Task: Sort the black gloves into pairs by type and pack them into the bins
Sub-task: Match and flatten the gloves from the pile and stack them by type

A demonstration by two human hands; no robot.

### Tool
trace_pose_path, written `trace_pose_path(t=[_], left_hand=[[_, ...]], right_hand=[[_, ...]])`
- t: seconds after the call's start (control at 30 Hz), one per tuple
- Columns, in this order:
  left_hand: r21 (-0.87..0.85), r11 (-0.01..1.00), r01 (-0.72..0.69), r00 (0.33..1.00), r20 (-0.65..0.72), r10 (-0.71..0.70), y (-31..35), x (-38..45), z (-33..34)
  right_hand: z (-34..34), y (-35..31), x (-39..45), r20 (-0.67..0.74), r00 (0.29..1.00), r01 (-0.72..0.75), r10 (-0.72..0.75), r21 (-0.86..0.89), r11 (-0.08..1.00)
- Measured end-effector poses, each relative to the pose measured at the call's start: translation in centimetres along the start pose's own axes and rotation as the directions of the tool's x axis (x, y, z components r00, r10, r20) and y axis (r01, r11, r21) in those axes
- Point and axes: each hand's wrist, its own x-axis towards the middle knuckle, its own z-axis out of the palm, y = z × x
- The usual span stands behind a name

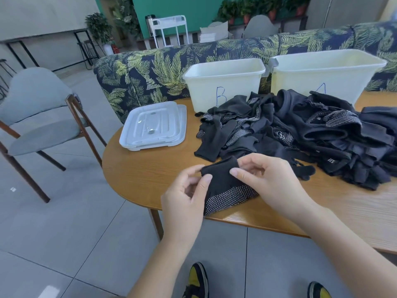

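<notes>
Two clear plastic lids [153, 126], stacked flat, lie on the wooden tabletop [137, 173] up and to the left of the fingers. A grey padded chair [38, 117] with brown wooden legs stands on the tiled floor [64, 233], well left of the fingers. A leaf-print sofa [150, 72] runs along the far edge of the tabletop. Beyond it stand a white wire cart [169, 29] and potted plants [257, 7]. Two black-and-yellow shoes [197, 280] sit below the fingers.
</notes>
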Motion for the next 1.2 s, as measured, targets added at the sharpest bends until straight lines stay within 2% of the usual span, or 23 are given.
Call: trace_pose_path(t=[0.27, 0.37, 0.47, 0.53, 0.63, 0.7, 0.77, 0.87, 1.0, 1.2], left_hand=[[0.23, 0.972, -0.044, 0.999, 0.03, 0.038, -0.8, 2.6, 0.1], [0.278, 0.96, -0.014, 0.999, 0.031, 0.006, -1.1, 3.0, 0.0], [0.4, 0.916, 0.0, 0.996, 0.078, -0.034, -1.6, 3.3, -0.2], [0.444, 0.894, -0.059, 0.997, 0.075, 0.029, -1.5, 3.1, -0.4], [0.43, 0.863, -0.266, 0.963, 0.086, 0.253, -1.4, 2.2, -1.0], [0.387, 0.855, -0.345, 0.938, 0.149, 0.312, -1.8, 1.2, -1.4], [0.355, 0.866, -0.352, 0.933, 0.207, 0.294, -2.1, 0.2, -1.8], [0.337, 0.888, -0.314, 0.939, 0.246, 0.238, -2.0, -0.8, -2.0], [0.363, 0.881, -0.303, 0.938, 0.274, 0.21, -2.3, -1.0, -1.8], [0.354, 0.864, -0.359, 0.918, 0.299, 0.259, -2.9, -0.9, -1.8]], right_hand=[[1.3, 1.0, 2.1, -0.011, 0.995, -0.102, 0.101, -0.106, 0.989], [1.8, 1.3, 2.3, -0.017, 0.992, -0.124, 0.123, -0.168, 0.978], [2.2, 1.8, 2.4, -0.002, 0.989, -0.142, 0.147, -0.271, 0.952], [2.2, 2.0, 2.4, 0.001, 0.991, -0.13, 0.136, -0.293, 0.947], [2.0, 1.7, 2.1, -0.009, 0.999, -0.054, 0.054, -0.282, 0.958], [1.7, 1.2, 1.7, -0.023, 0.999, 0.022, -0.03, -0.3, 0.954], [1.2, 0.8, 1.1, 0.013, 0.997, 0.082, -0.082, -0.308, 0.948], [0.1, 0.1, 0.3, 0.157, 0.984, 0.13, -0.085, -0.301, 0.945], [-1.3, 0.1, -0.3, 0.329, 0.942, 0.214, -0.061, -0.456, 0.864], [-1.8, 1.4, -0.7, 0.36, 0.93, 0.239, -0.074, -0.438, 0.867]])
